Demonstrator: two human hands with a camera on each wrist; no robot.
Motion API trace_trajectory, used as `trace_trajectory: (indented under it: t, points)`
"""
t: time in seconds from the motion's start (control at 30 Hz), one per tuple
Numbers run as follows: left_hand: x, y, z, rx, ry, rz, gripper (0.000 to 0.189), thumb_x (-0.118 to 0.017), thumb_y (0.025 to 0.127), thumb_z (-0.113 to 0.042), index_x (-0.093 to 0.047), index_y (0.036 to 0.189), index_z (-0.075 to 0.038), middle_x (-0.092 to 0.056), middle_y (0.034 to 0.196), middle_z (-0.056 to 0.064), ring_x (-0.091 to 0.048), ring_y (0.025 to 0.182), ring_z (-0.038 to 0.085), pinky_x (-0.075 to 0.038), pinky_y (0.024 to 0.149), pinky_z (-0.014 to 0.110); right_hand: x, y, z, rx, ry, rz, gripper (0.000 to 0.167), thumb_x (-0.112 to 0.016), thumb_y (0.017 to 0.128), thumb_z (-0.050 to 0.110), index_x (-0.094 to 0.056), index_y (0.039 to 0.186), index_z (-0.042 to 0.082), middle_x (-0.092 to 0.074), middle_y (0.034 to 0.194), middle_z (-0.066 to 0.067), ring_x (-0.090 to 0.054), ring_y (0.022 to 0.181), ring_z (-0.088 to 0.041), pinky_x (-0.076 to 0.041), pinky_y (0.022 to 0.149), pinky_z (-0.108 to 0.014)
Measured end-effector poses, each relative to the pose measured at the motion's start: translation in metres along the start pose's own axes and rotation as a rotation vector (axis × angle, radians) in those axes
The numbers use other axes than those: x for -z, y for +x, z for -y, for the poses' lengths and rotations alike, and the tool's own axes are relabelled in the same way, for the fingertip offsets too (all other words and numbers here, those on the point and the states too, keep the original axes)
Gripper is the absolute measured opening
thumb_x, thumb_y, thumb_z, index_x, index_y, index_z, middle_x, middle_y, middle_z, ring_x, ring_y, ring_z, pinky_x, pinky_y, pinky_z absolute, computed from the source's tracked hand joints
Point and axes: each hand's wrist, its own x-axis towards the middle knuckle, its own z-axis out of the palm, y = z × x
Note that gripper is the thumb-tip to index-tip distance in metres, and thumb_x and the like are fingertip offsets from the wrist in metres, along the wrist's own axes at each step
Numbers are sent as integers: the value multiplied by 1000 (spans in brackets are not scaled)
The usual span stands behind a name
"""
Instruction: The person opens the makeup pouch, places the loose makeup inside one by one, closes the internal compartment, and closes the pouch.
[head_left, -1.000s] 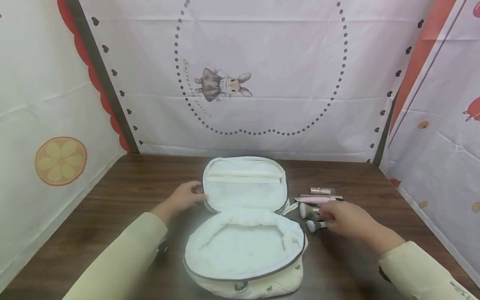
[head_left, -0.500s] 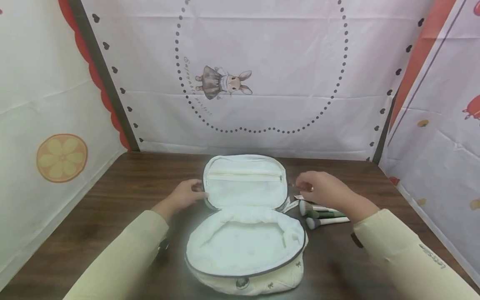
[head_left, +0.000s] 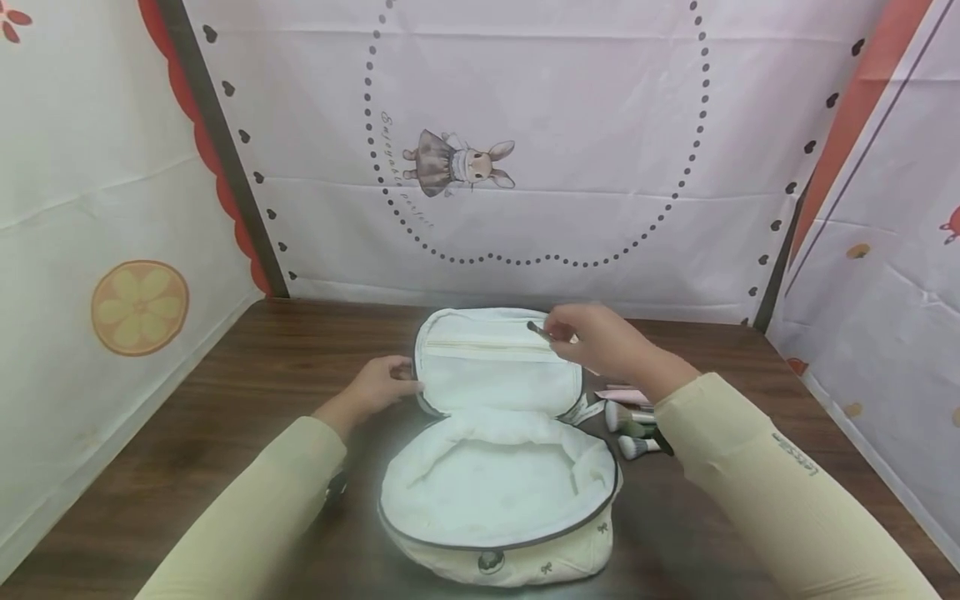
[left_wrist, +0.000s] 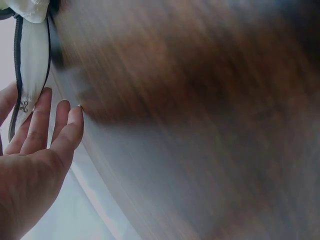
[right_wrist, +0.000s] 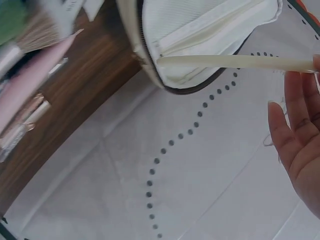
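— Right hand (head_left: 602, 342), left hand (head_left: 372, 385): how engaged?

— Right: pinching a slim brush (head_left: 539, 332) by its pale handle (right_wrist: 235, 62), raised before the lid (head_left: 495, 382). Left: set lightly about the side edge of the lid, thumb to the front, fingers behind, outer ones relaxed. Firmness of hold: cannot tell.

— Done, so far?

— Bag (head_left: 555, 560) unzipped and gaping, lid tipped back at the far side. One brush off the table (head_left: 172, 417) and in the fingers; not yet laid down anywhere. Judged an early stage.

— Left over?

— Just right of the bag, partly behind the right sleeve (head_left: 738, 433): fluffy-headed brushes (head_left: 615, 416), apparently unhandled. Farther back: pink item (head_left: 628, 397), kind uncertain; small shiny tubes (right_wrist: 30, 117), blurred.

— Beyond?

— Hanging cloth (head_left: 600, 167), printed with a rabbit.
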Motion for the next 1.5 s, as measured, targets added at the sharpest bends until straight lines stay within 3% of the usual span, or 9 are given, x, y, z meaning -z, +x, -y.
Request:
trace_trajectory:
  t: [0.2, 0.8, 1.13, 1.5]
  points:
    - [0, 0, 0, 15, 5, -2, 62, -68, 90, -19, -42, 140, 6, -59, 124, 24, -59, 113, 37, -54, 90, 43, -2, 19, 9, -37, 8, 22, 21, -66, 88, 7, -66, 109, 7, -69, 101, -6, -63, 98, -22, -51, 89, -41]
    - [0, 1, -2, 1, 9, -15, 61, -70, 88, -18, -45, 137, 6, -62, 118, 23, -62, 107, 34, -55, 87, 41, -16, 56, 19, -71, 133, 28, 22, -64, 91, 11, -66, 113, 6, -68, 105, -7, -62, 100, -22, -50, 90, -39]
    - [0, 1, 0, 23, 0, -20, 61, -69, 88, -19, -43, 139, 5, -60, 121, 23, -60, 110, 35, -54, 88, 41, -27, 69, 21, -68, 161, 13, 22, -64, 91, 12, -66, 113, 7, -68, 106, -6, -61, 103, -22, -50, 92, -39]
    - [-1, -1, -2, 11, 9, -12, 62, -69, 88, -19, -44, 139, 5, -61, 121, 23, -61, 109, 35, -54, 89, 43, -37, 76, 11, -121, 221, 60, 22, -64, 91, 9, -64, 114, 6, -66, 112, -10, -60, 108, -25, -49, 96, -40]
